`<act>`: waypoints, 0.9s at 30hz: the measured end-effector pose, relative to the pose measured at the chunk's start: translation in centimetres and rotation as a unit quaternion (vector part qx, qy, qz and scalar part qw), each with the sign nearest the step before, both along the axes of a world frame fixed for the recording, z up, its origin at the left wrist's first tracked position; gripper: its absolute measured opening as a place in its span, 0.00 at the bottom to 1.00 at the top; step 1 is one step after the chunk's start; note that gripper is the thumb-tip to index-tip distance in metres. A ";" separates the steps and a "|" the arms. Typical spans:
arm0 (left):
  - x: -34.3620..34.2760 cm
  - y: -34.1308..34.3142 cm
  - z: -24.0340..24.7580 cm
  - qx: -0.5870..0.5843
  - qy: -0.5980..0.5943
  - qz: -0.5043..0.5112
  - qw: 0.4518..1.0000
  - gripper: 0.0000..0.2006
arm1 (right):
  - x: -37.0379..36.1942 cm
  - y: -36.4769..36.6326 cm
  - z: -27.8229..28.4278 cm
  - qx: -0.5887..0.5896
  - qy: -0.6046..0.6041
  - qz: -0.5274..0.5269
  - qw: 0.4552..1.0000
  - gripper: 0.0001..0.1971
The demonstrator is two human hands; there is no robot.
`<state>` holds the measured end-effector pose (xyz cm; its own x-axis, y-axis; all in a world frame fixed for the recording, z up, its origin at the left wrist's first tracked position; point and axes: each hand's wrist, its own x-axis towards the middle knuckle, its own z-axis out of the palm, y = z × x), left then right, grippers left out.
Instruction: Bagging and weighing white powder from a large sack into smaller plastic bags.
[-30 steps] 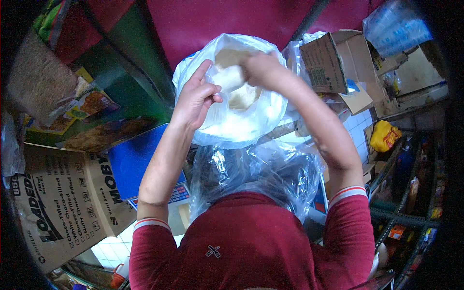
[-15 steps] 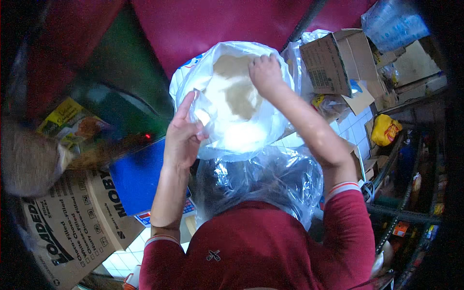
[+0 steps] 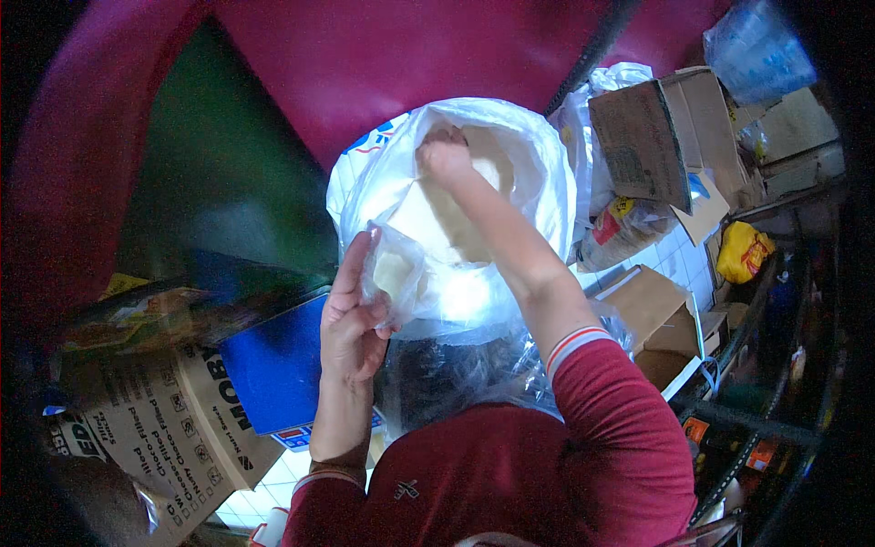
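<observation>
A large white plastic sack stands wide open in front of me, holding a pale powdery or fine-grained substance. Inside it, near the far left wall, my right hand is closed and reaches down to the contents; whatever its fingers hold is hidden. At the near left rim, my left hand grips a small clear plastic bag between thumb and fingers. Some pale content shows in that bag.
Clear plastic wrapping lies between the sack and my body. Opened cardboard boxes and a yellow bag are at the right. A blue panel and a printed carton are at the left, with dark red sheeting behind.
My right hand has moved left and down into the sack from its far right side. My left hand still holds the small bag. The view has shifted slightly.
</observation>
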<state>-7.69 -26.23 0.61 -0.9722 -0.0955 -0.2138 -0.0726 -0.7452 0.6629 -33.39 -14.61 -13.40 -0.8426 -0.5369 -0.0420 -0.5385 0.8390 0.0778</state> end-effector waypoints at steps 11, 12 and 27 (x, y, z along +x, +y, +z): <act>0.4 0.9 0.0 0.004 0.014 -0.015 1.000 0.39 | 4.9 0.4 0.2 -0.075 -0.315 0.072 0.944 0.24; 0.4 1.1 0.0 -0.009 0.014 -0.024 1.000 0.38 | 4.9 1.1 -0.3 -0.120 -0.317 0.058 0.939 0.24; -1.0 2.5 0.4 -0.027 0.100 -0.027 0.994 0.37 | 8.8 12.3 12.0 -0.234 -0.221 -0.015 0.947 0.22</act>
